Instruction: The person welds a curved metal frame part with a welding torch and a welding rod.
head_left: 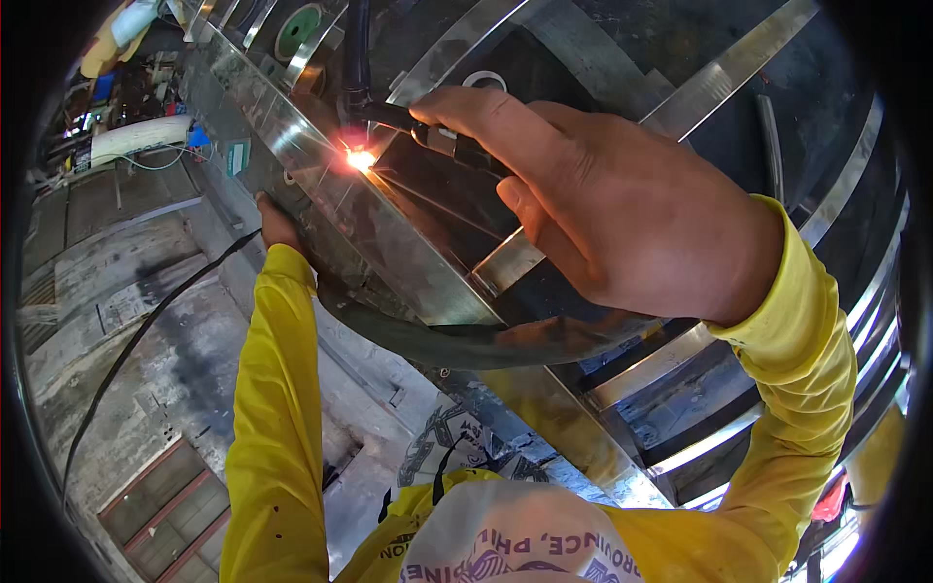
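Observation:
My right hand (622, 204) is closed around the dark handle of a welding torch (389, 117). The torch head stands upright over a shiny metal bar, and a bright orange-white glow (361, 158) burns at its tip. That long flat metal bar (398, 238) runs diagonally through the middle, with a narrower metal slat (510, 260) meeting it. A thick dark hose (437, 340) curves below the bar and passes under my right hand. My left hand (279, 222) is at the bar's outer side, near the edge of the work surface; its fingers are mostly hidden.
Several metal slats (729, 78) cross the dark surface at upper right. A green disc (297, 32) lies at the top. A thin black cable (146, 330) trails over the grey floor (175, 389) at left. Clutter (102, 117) fills the upper left.

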`<move>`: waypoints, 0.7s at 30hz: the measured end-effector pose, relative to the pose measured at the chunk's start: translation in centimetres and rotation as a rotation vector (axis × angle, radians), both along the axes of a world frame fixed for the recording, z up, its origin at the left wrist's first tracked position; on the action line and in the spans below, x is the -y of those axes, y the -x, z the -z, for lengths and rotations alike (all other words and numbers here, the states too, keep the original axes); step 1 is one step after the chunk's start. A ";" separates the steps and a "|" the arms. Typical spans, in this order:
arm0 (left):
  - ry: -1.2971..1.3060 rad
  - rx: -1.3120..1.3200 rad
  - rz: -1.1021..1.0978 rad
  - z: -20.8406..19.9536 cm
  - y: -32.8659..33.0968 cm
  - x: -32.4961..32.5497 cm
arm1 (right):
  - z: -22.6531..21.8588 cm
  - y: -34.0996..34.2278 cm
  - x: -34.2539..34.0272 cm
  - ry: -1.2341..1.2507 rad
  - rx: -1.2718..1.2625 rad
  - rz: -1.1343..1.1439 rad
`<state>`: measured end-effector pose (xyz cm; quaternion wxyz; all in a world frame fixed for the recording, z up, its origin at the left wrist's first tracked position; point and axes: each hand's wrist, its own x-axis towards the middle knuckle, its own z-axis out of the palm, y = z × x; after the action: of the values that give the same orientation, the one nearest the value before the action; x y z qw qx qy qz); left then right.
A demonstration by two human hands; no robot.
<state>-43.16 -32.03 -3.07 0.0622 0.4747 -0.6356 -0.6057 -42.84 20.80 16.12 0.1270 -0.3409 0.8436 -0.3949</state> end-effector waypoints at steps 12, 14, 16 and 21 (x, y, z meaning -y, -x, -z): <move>0.104 -0.068 0.050 -5.0 0.6 4.2 | 0.3 1.3 -0.4 0.227 -0.145 -0.176; 0.079 -0.063 0.030 -4.2 0.7 3.5 | 0.9 1.4 -0.5 0.283 -0.201 -0.223; 0.073 -0.058 0.005 -4.5 0.4 3.3 | 0.0 0.7 0.2 0.197 -0.136 -0.115; 0.041 0.003 -0.018 -7.5 0.6 -2.5 | -2.0 0.4 0.2 0.024 0.052 -0.024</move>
<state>-43.80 -29.57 4.47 0.0765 0.4797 -0.6437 -0.5913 -43.23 20.65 18.15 0.1495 -0.3422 0.8311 -0.4120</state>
